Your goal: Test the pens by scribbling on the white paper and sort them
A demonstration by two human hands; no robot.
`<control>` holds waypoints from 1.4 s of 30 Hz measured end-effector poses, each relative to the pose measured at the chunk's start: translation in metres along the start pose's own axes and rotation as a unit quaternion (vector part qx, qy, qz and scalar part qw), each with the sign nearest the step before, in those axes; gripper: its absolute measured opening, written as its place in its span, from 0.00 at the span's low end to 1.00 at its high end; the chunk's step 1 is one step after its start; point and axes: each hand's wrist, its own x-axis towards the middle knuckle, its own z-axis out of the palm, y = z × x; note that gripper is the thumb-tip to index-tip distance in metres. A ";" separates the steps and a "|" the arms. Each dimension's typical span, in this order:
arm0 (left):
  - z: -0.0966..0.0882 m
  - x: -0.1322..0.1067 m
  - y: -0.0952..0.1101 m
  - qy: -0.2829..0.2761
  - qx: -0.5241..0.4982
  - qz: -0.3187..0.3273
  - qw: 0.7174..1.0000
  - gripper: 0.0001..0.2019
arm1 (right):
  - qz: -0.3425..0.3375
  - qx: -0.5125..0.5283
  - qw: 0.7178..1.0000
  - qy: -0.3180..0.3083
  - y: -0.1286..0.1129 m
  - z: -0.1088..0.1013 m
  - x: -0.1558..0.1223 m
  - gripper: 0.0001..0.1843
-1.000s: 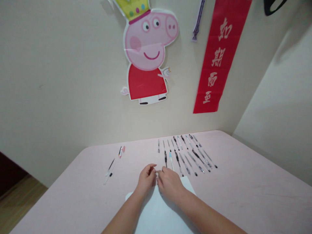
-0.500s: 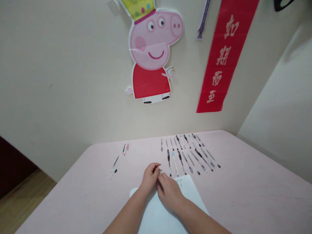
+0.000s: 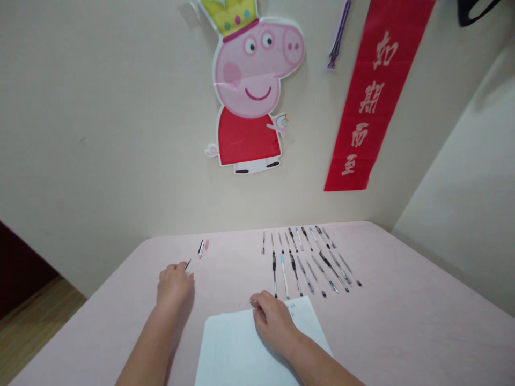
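At the left of the table, my left hand [image 3: 175, 285] is lowered over loose pen parts, its fingers curled down and their tips hidden. A thin dark pen refill [image 3: 188, 264] shows just past its fingers. Over the top of a white sheet of paper [image 3: 229, 343] rests my right hand [image 3: 274, 321], thumb and fingers pinched together. Something small and greyish peeks out at its fingertips, too small to name. Close beyond this hand lies a pen with a black grip [image 3: 274, 271].
Several pens [image 3: 316, 271] lie in two rows at the back right of the pink tabletop [image 3: 402, 305]. Farther back on the left are a white-and-red piece [image 3: 201, 249] and a pink piece [image 3: 206, 245]. The wall [image 3: 120, 161] rises behind the table.
My hands, together over the paper before, are now apart. My left hand has moved left onto the pen parts, while the right stays near the paper's top. The view has shifted slightly.
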 end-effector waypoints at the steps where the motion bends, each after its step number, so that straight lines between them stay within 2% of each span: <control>1: -0.002 0.002 -0.008 0.002 0.016 -0.012 1.000 0.22 | 0.000 0.002 1.000 0.001 0.000 0.000 0.000 0.15; 4: -0.002 0.004 -0.020 -0.031 0.065 -0.023 0.997 0.24 | 0.002 0.005 1.000 0.000 -0.001 -0.001 0.001 0.15; 7: 0.003 0.005 -0.020 -0.058 0.058 -0.001 0.997 0.22 | 0.004 0.007 1.000 -0.004 -0.002 -0.002 0.000 0.16; 12: 0.006 0.003 -0.019 -0.070 0.029 0.026 0.997 0.14 | 0.011 0.012 1.000 -0.008 -0.002 -0.003 0.000 0.17; 17: 0.008 -0.010 -0.013 -0.073 -0.002 0.054 0.996 0.12 | 0.009 0.020 1.000 -0.007 -0.002 -0.003 0.001 0.17; 20: 0.009 -0.019 0.003 -0.086 -0.024 0.080 0.993 0.12 | 0.006 0.021 1.000 -0.006 -0.003 -0.004 0.001 0.17; 26: 0.012 -0.035 0.047 -0.115 -0.046 0.138 0.983 0.11 | 0.009 0.021 1.000 -0.007 -0.004 -0.005 0.001 0.18; 33: 0.009 -0.049 0.093 -0.126 0.027 0.183 0.975 0.11 | 0.002 0.023 1.000 -0.004 -0.003 -0.004 0.001 0.18; 37: 0.005 -0.052 0.109 -0.129 0.053 0.174 0.975 0.13 | 0.002 0.021 1.000 -0.007 -0.002 -0.004 0.002 0.18; 42: 0.004 -0.053 0.118 -0.130 0.070 0.169 0.974 0.13 | 0.002 0.021 1.000 -0.008 -0.002 -0.003 0.002 0.17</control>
